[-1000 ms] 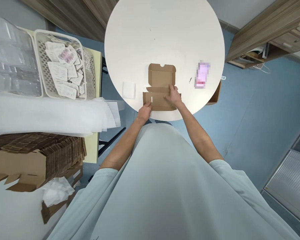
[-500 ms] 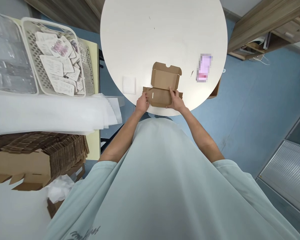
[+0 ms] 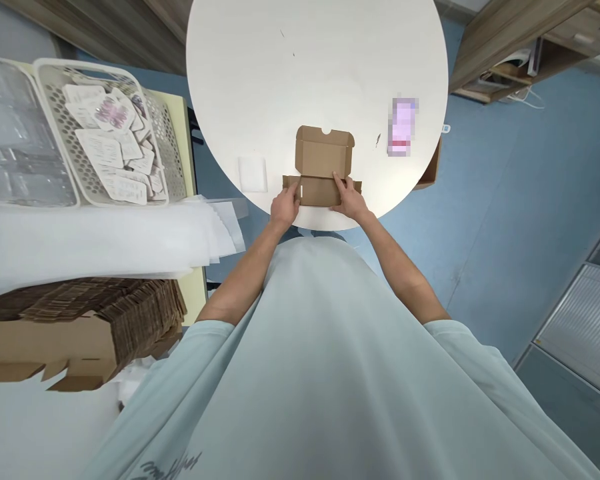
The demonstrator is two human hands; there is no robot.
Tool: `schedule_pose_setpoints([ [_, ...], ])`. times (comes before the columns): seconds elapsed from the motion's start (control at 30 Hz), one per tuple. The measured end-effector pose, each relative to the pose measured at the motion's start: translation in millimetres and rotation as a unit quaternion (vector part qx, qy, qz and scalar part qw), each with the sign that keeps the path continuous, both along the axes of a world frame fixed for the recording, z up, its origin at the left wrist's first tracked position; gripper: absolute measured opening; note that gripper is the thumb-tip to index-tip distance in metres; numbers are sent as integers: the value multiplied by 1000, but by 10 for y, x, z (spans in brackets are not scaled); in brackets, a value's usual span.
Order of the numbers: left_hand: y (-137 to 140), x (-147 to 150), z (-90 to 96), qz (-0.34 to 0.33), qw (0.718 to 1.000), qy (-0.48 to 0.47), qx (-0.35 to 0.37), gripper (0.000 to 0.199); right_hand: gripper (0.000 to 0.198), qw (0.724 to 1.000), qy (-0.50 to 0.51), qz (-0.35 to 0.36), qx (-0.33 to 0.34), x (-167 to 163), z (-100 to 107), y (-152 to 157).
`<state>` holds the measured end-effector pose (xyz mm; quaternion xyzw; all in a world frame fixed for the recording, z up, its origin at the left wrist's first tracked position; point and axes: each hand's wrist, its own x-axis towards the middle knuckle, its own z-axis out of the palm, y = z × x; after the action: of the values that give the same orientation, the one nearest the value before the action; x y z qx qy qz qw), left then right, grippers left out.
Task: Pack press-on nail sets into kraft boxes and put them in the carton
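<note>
A brown cardboard box, partly folded with its lid panel spread away from me, lies near the close edge of the round white table. My left hand grips its near left corner, the fingers closed on the cardboard. At the near right, my right hand holds the side, with thumb and fingers on the panel. A small white square packet rests left of the box. To the right lies a blurred pink-purple item.
On the left side table stand a white basket of printed cards, clear plastic containers, white sheets and stacked flat cardboard boxes. A wooden cabinet stands at the far right.
The near flap of the box has tilted up a little more, with both hands still on it. My view has shifted slightly.
</note>
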<state>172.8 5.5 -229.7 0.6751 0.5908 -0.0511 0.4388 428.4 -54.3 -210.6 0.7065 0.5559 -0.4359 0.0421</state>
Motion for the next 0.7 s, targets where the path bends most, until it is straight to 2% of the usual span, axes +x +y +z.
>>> schedule_pose_setpoints([
  [0.2,60,-30,189,-40,998,31,25,63,137,1000,0,-8,6,-10,-24,47],
  [0.27,70,-73,246,-26,998,52,38,61,136,1000,2,-8,9,-22,-22,45],
  [0.37,74,-131,277,32,994,91,49,57,139,1000,1,-5,5,-29,-12,43],
  [0.43,76,-153,269,53,992,111,29,45,140,1000,1,-4,0,-29,-7,45],
  [0.53,77,-148,266,44,992,118,9,24,137,1000,4,-5,-1,-26,-6,48],
  [0.7,56,-37,357,38,997,73,2,19,134,1000,13,-11,3,-28,-13,44],
])
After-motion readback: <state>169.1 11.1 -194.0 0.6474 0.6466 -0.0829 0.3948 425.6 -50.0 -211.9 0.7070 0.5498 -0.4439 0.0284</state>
